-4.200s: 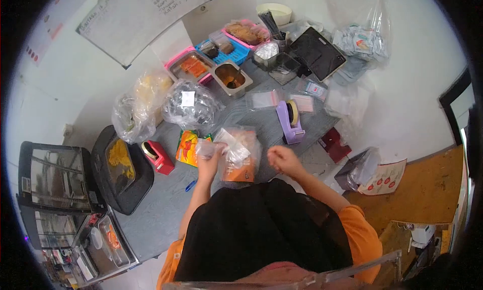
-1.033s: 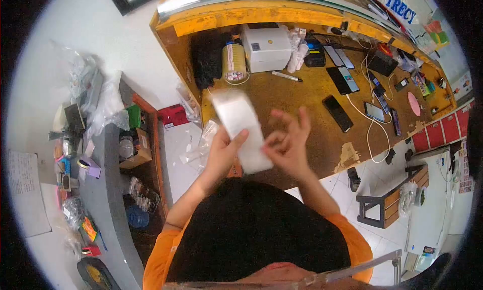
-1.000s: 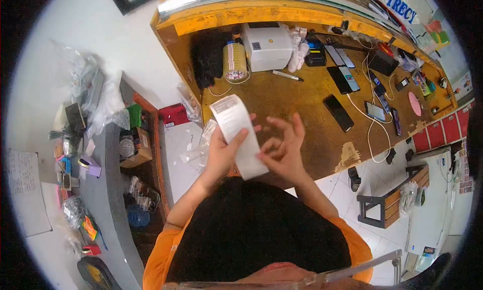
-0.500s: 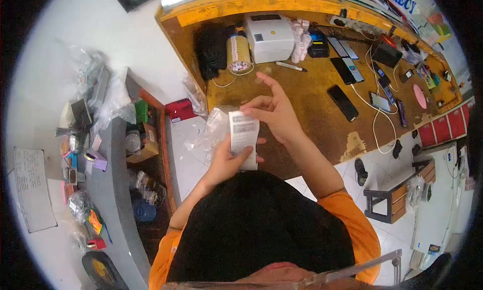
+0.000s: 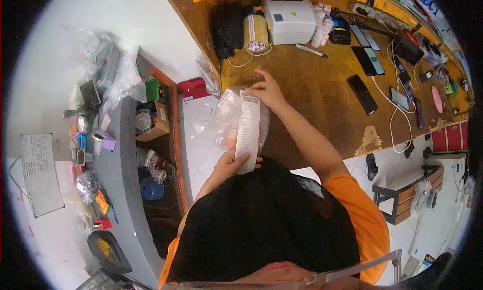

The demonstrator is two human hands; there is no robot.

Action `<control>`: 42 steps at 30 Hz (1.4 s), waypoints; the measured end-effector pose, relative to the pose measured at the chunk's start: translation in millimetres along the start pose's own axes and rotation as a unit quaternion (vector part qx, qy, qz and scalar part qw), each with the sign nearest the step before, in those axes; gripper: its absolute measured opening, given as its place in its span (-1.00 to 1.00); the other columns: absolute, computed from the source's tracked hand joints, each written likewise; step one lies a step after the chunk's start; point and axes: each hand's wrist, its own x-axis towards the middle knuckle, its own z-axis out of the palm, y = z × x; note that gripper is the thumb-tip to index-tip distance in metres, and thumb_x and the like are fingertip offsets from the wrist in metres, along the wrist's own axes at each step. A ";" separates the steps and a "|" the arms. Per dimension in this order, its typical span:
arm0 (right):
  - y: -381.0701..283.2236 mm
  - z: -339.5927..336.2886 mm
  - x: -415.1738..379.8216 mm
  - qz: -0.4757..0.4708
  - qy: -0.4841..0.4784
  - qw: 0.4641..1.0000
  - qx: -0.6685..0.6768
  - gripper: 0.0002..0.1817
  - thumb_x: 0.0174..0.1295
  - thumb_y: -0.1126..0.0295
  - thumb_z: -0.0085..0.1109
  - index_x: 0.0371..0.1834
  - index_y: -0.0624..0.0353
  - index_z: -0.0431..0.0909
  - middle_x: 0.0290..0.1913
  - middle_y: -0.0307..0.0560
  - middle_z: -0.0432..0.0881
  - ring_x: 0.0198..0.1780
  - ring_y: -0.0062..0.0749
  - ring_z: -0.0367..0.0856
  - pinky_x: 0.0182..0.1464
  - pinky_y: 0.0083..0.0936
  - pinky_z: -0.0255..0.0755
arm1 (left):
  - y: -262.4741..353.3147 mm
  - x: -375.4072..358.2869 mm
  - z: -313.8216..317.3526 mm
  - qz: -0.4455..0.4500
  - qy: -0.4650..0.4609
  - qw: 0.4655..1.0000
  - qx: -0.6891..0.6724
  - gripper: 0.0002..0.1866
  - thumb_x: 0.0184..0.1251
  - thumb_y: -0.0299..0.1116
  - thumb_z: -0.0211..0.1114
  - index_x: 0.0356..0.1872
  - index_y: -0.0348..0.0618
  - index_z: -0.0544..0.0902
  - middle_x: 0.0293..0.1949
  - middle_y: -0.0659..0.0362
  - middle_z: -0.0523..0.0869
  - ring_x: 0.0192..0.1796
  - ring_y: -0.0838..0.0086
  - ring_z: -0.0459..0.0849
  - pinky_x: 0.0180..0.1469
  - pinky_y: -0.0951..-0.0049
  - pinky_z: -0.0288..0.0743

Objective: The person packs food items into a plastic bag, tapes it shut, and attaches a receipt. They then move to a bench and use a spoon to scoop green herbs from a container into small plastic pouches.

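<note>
A long white printed paper slip (image 5: 248,124) stands up in front of me, resembling a receipt or label. My left hand (image 5: 230,168) is closed around its lower end, with the thumb across the print. At its top edge, my right hand (image 5: 269,92) pinches the paper between thumb and a finger, while the index finger sticks out. Behind the slip is a crumpled clear plastic bag (image 5: 222,118); its lower part is at my left hand, though the grip on it is partly hidden.
On the worn wooden desk are a white label printer (image 5: 289,22), a yellow canister (image 5: 256,33), a marker (image 5: 311,50) and a black phone (image 5: 361,94). Further right lie more phones and a white cable (image 5: 376,114). A grey counter (image 5: 118,164) with clutter runs along the left.
More of the slip's length shows, and its top has risen with my right hand still at it. More of the plastic bag is visible behind. The whole view has shifted.
</note>
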 end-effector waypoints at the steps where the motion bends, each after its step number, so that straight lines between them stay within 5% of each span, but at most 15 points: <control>1: 1.9 0.1 3.2 0.002 0.000 1.000 0.002 -0.07 -0.01 0.43 0.44 0.41 0.20 0.05 -0.31 -0.11 0.71 -0.20 -0.52 0.61 0.01 -0.56 0.40 | -1.2 -0.4 0.1 0.005 0.008 1.000 -0.009 -0.61 0.49 -0.37 0.02 0.21 -0.41 0.33 -0.04 -0.12 0.66 -0.03 0.23 0.69 0.01 0.33 0.61; 7: 8.0 -0.1 19.2 -0.024 -0.051 0.998 -0.030 -0.06 0.00 0.39 0.44 0.44 0.10 0.06 -0.12 -0.04 0.63 -0.10 -0.37 0.59 0.01 -0.44 0.44 | -6.1 1.2 1.4 0.003 0.037 0.999 -0.019 -0.67 0.45 -0.32 0.11 0.05 -0.41 0.46 -0.11 -0.07 0.70 -0.11 0.28 0.72 -0.04 0.35 0.61; 9: 10.3 2.0 23.4 0.077 -0.057 0.995 -0.032 -0.08 0.02 0.34 0.42 0.44 0.08 0.06 -0.02 0.00 0.56 -0.03 -0.28 0.56 0.00 -0.37 0.46 | -7.1 1.2 0.7 0.001 0.037 0.999 -0.012 -0.67 0.45 -0.32 0.10 0.05 -0.42 0.46 -0.11 -0.06 0.70 -0.11 0.29 0.72 -0.04 0.36 0.60; 13: 34.7 6.4 23.1 0.080 -0.026 0.996 -0.028 -0.17 0.04 0.28 0.40 0.40 0.04 0.18 0.00 0.00 0.55 0.00 -0.28 0.55 0.01 -0.39 0.45 | -11.4 -0.5 -0.1 -0.013 0.057 0.998 -0.022 -0.66 0.46 -0.32 0.10 0.06 -0.42 0.48 -0.11 -0.05 0.71 -0.12 0.31 0.72 -0.05 0.37 0.60; 15: 45.7 4.5 13.7 -0.016 0.111 0.989 -0.093 -0.37 0.10 0.24 0.35 0.26 0.10 0.39 0.03 -0.01 0.53 -0.01 -0.30 0.55 0.03 -0.40 0.43 | -14.0 -1.3 -2.1 -0.025 0.072 0.997 -0.014 -0.66 0.46 -0.32 0.10 0.06 -0.42 0.49 -0.11 -0.04 0.71 -0.12 0.32 0.72 -0.06 0.38 0.60; 18: 31.6 -7.5 -43.8 -0.019 0.155 0.986 -0.058 -0.62 0.18 0.33 0.27 0.06 0.20 0.54 0.00 0.02 0.54 -0.05 -0.35 0.55 0.02 -0.43 0.42 | -21.8 1.1 -10.6 -0.007 0.049 0.998 -0.030 -0.67 0.46 -0.33 0.10 0.04 -0.43 0.50 -0.11 -0.04 0.71 -0.13 0.33 0.72 -0.06 0.38 0.60; 20: 46.8 -2.4 -83.3 -0.162 0.243 0.954 -0.072 -0.77 0.27 0.41 0.18 -0.05 0.26 0.57 -0.09 -0.04 0.58 -0.13 -0.43 0.54 -0.05 -0.51 0.43 | -21.0 -0.1 -11.4 -0.003 0.047 0.999 0.000 -0.63 0.49 -0.33 0.03 0.05 -0.54 0.48 -0.09 -0.10 0.69 -0.07 0.28 0.71 0.00 0.41 0.59; 23: 35.4 0.4 -143.9 -0.034 0.176 0.984 0.004 -0.83 0.30 0.45 0.14 -0.10 0.26 0.57 -0.22 -0.14 0.62 -0.20 -0.53 0.55 -0.11 -0.58 0.44 | -28.9 2.8 -15.9 -0.007 0.059 0.998 0.002 -0.63 0.50 -0.33 0.02 0.03 -0.54 0.50 -0.10 -0.09 0.70 -0.08 0.29 0.71 0.00 0.41 0.60; 25: 8.2 -2.9 -172.6 0.025 0.029 0.997 0.061 -0.79 0.32 0.43 0.12 -0.03 0.25 0.57 -0.30 -0.20 0.63 -0.26 -0.60 0.54 -0.15 -0.62 0.45 | -31.1 4.3 -18.0 -0.002 0.053 0.999 0.004 -0.64 0.49 -0.33 0.02 0.03 -0.53 0.50 -0.11 -0.08 0.70 -0.08 0.29 0.72 -0.01 0.41 0.60; 28: 5.0 3.1 -186.7 -0.006 -0.013 0.996 0.085 -0.73 0.28 0.42 0.13 0.01 0.27 0.59 -0.34 -0.10 0.66 -0.36 -0.51 0.58 -0.23 -0.54 0.50 | -29.4 4.1 -15.3 0.011 0.048 0.999 0.011 -0.64 0.49 -0.33 0.04 0.02 -0.51 0.52 -0.15 -0.04 0.71 -0.12 0.33 0.72 -0.05 0.44 0.60; 29: -0.5 0.3 -187.8 -0.015 -0.056 0.997 0.048 -0.58 0.28 0.46 0.12 0.22 0.23 0.46 -0.34 -0.10 0.66 -0.37 -0.52 0.59 -0.24 -0.53 0.50 | -28.6 3.7 -14.1 0.019 0.049 0.998 0.016 -0.65 0.48 -0.32 0.06 0.01 -0.49 0.53 -0.17 -0.02 0.72 -0.16 0.37 0.72 -0.09 0.46 0.60; 32: -5.1 8.4 -190.5 0.002 -0.117 0.990 0.078 -0.37 0.27 0.47 0.12 0.42 0.15 0.16 -0.34 -0.07 0.67 -0.35 -0.48 0.62 -0.23 -0.50 0.50 | -36.3 6.3 -20.8 0.031 0.061 0.997 0.037 -0.69 0.46 -0.31 0.09 -0.04 -0.43 0.56 -0.23 0.03 0.73 -0.25 0.45 0.71 -0.16 0.51 0.58; 36: 4.7 23.3 -188.2 -0.086 -0.140 0.985 0.060 -0.19 0.26 0.47 0.13 0.50 0.09 -0.13 -0.38 -0.04 0.67 -0.35 -0.41 0.66 -0.24 -0.44 0.51 | -39.4 7.9 -26.2 0.025 0.082 0.993 0.078 -0.72 0.46 -0.31 0.11 -0.10 -0.38 0.59 -0.27 0.08 0.73 -0.30 0.50 0.69 -0.20 0.53 0.56; 42: 14.1 28.6 -181.5 0.019 -0.107 0.994 -0.013 -0.06 0.18 0.38 0.26 0.50 0.07 -0.22 -0.45 0.01 0.67 -0.37 -0.23 0.69 -0.22 -0.34 0.51 | -37.5 8.3 -21.9 0.033 0.064 0.997 -0.009 -0.71 0.46 -0.31 0.11 -0.11 -0.38 0.62 -0.28 0.12 0.74 -0.29 0.50 0.70 -0.21 0.54 0.54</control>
